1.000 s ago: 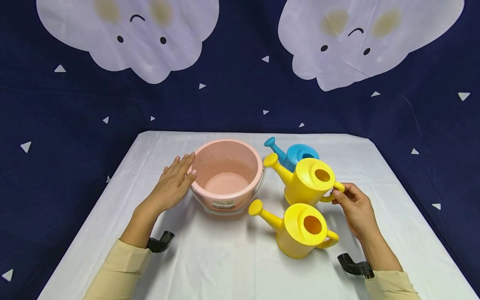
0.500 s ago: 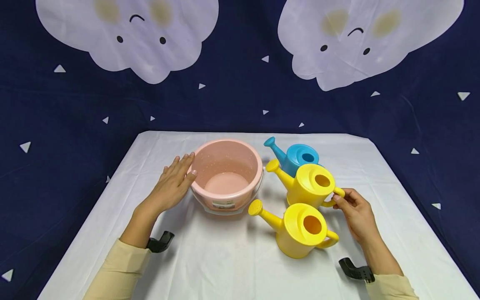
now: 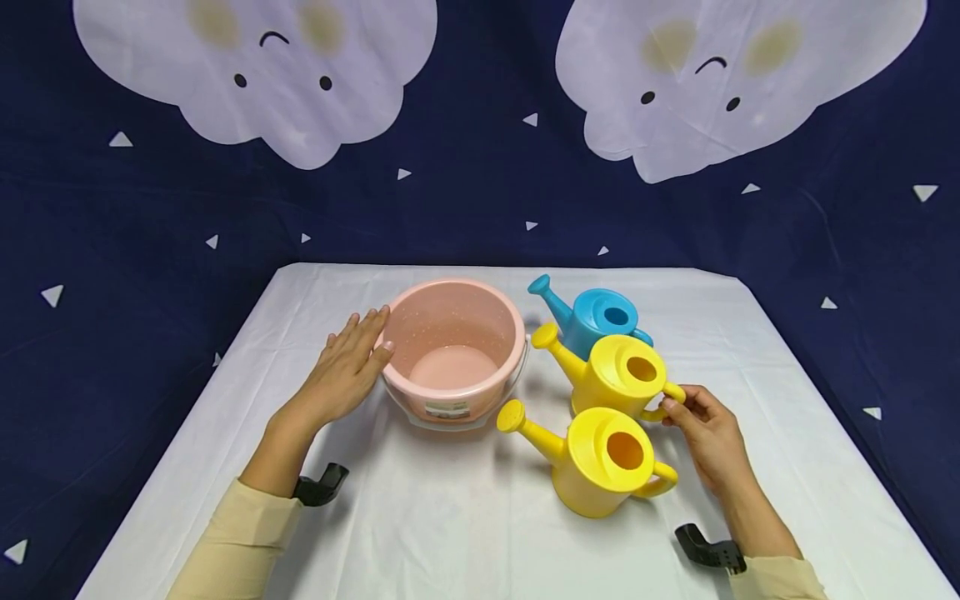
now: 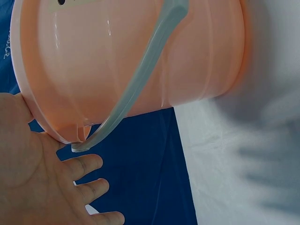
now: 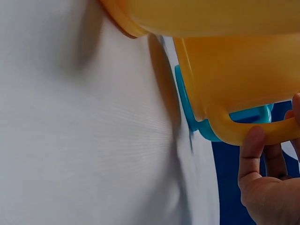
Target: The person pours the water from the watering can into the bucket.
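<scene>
My right hand [image 3: 708, 437] pinches the handle of a yellow watering can [image 3: 618, 375], which stands between two others; the right wrist view shows thumb and fingers around that handle [image 5: 276, 132]. Behind it is a blue watering can [image 3: 600, 321], partly covered by the held one. In front stands a second yellow watering can [image 3: 600, 467], untouched. All three spouts point left. At the left, my left hand [image 3: 341, 371] rests with straight fingers against the rim of a pink bucket [image 3: 453, 333]. The bucket's grey handle [image 4: 136, 84] hangs down along its side.
A white cloth [image 3: 442, 517] covers the table. Behind it hangs a dark blue backdrop [image 3: 480, 208] with cloud faces. The bucket stands just left of the spouts, and the front yellow can overlaps the held one in the head view.
My right hand has brought the middle yellow watering can toward the front, uncovering more of the blue one. The left hand and the bucket have stayed in place.
</scene>
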